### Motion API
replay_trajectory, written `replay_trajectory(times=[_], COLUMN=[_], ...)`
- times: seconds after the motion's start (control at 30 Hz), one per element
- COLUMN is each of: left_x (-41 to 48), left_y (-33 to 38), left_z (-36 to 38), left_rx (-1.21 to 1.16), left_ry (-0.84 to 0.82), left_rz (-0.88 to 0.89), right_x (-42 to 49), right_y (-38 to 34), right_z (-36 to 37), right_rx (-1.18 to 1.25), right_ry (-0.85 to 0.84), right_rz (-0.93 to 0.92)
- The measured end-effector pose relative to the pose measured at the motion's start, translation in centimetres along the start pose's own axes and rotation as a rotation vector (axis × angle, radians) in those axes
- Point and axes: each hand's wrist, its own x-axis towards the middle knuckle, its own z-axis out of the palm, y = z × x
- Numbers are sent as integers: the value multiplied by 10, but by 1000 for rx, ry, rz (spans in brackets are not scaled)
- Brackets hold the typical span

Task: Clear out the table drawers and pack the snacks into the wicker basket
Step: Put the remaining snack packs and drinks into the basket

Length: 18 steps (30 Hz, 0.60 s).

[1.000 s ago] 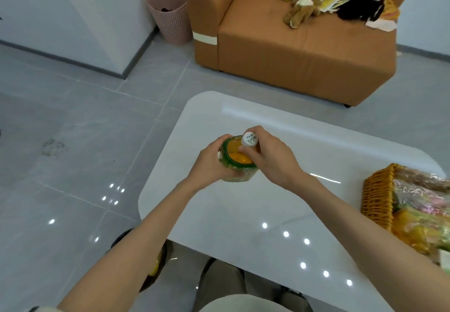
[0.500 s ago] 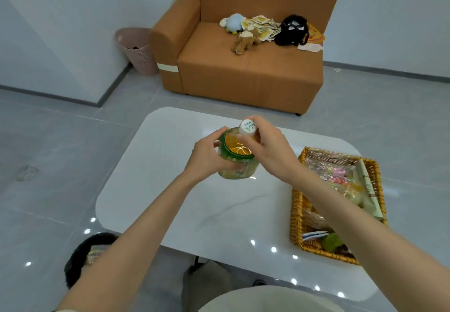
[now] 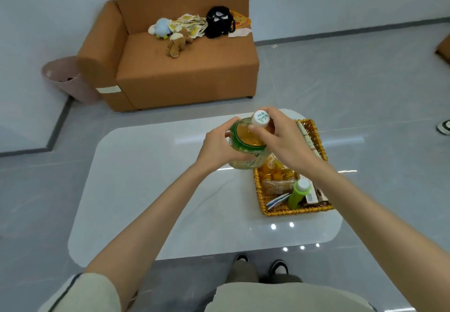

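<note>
A large drink bottle (image 3: 246,146) with amber liquid, a green label and a white cap is held upright above the white table (image 3: 151,189), at the wicker basket's far left corner. My left hand (image 3: 219,146) grips its body from the left. My right hand (image 3: 280,138) holds it near the neck and cap. The wicker basket (image 3: 260,199) stands on the table's right side and holds snack packets, an orange-filled bag (image 3: 275,170) and a small green bottle (image 3: 298,193).
An orange sofa (image 3: 185,68) with soft toys stands beyond the table, and a pink waste bin (image 3: 65,80) is to its left. Grey tiled floor surrounds the table. My legs and shoes (image 3: 258,265) are at its near edge.
The view has swung right and the basket has come fully into sight. Both hands have carried the bottle rightward, now over the basket's far left corner.
</note>
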Motion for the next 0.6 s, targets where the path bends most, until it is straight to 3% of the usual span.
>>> replay_trajectory(times=[0.27,0.6], left_x=[37,82], left_y=[37,118], left_z=[91,260], left_rx=[35,63], left_ry=[-175,-137], left_rz=[63,49], right_x=[-33,-54], right_y=[56,179], right_z=[-78,-224], right_rx=[32,11], right_ry=[109,85], right_rz=[117,121])
